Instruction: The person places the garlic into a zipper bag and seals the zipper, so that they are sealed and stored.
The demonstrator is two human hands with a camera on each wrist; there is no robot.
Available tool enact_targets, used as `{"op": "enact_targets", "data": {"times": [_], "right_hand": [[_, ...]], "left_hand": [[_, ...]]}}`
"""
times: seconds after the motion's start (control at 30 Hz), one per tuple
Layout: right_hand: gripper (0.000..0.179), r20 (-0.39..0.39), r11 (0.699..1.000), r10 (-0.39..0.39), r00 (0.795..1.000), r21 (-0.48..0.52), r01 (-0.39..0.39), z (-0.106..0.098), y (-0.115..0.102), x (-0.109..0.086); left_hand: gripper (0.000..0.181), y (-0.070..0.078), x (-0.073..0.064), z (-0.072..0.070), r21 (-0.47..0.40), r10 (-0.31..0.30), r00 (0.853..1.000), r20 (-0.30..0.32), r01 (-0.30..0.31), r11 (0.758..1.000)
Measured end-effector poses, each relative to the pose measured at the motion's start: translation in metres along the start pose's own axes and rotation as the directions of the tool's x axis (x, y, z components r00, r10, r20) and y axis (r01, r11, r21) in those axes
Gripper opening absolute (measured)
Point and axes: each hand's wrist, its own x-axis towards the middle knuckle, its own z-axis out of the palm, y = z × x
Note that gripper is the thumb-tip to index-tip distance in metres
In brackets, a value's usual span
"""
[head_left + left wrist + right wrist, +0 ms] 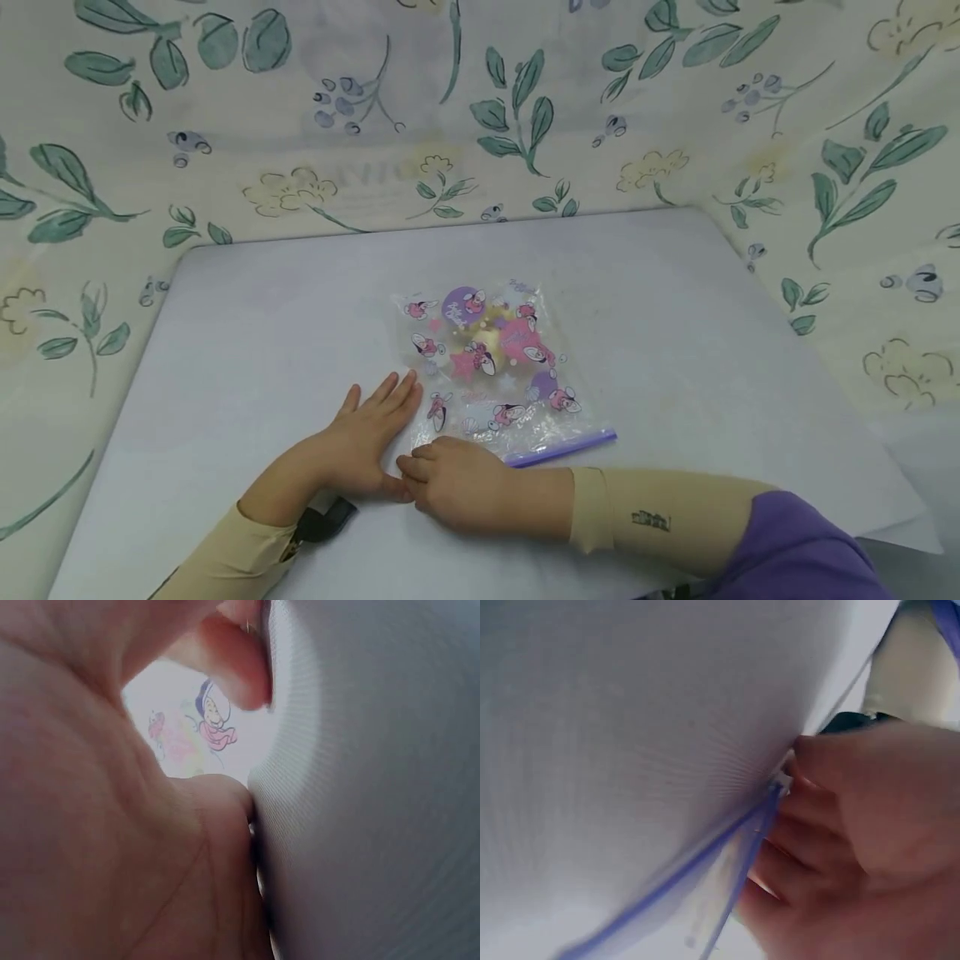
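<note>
A clear slider zip bag printed with pink and purple cartoon figures lies flat, its purple zip strip toward me. Pale yellow pieces show through the plastic. My right hand pinches the left end of the strip, which it partly covers. There, in the right wrist view, a small white slider sits at the fingers, with two purple edges spreading apart away from it. My left hand rests with spread fingers beside the bag's left edge, its thumb tip right at the right hand's fingers.
A white table lies under the bag and both hands. Floral cloth hangs behind the table and at its sides. A dark wrist device is strapped to the left wrist.
</note>
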Motion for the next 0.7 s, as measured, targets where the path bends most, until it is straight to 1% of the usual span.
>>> {"op": "enact_targets", "data": {"times": [0.07,0.13,0.17,0.23,0.37,0.43,0.53,0.7], "right_hand": [[0.044,0.074,0.999,0.001,0.997,-0.051,0.002,0.000,-0.006,-0.005],[0.050,0.151,0.996,0.015,0.988,-0.088,-0.002,-0.001,-0.012,-0.010],[0.054,0.183,0.995,0.024,0.983,-0.104,-0.005,-0.001,-0.014,-0.012],[0.061,0.221,0.993,0.049,0.974,-0.115,-0.024,-0.002,-0.018,-0.016],[0.076,0.244,0.993,0.076,0.967,-0.107,-0.051,-0.002,-0.021,-0.020],[0.081,0.257,0.994,0.087,0.963,-0.082,-0.068,-0.003,-0.020,-0.020],[0.083,0.274,0.995,0.101,0.956,-0.055,-0.089,-0.004,-0.017,-0.020],[0.087,0.310,0.991,0.124,0.943,0.001,-0.130,-0.006,-0.011,-0.025]], "left_hand": [[0.127,0.001,0.000,0.000,0.002,0.006,1.000,0.002,-0.006,1.000],[0.128,0.001,0.001,0.000,0.010,0.006,1.000,0.003,-0.006,1.000],[0.128,0.001,0.001,0.000,0.012,0.004,1.000,0.003,-0.004,1.000],[0.126,0.001,0.001,0.001,0.014,-0.003,1.000,0.001,0.003,1.000],[0.124,0.001,0.000,0.003,0.012,-0.012,1.000,-0.011,0.012,1.000],[0.123,0.001,0.000,0.003,0.008,-0.017,1.000,-0.013,0.017,1.000],[0.121,0.002,0.001,0.004,0.006,-0.025,0.999,-0.023,0.025,1.000],[0.120,0.008,0.002,0.007,0.026,-0.051,0.997,-0.056,0.052,0.998]]}}
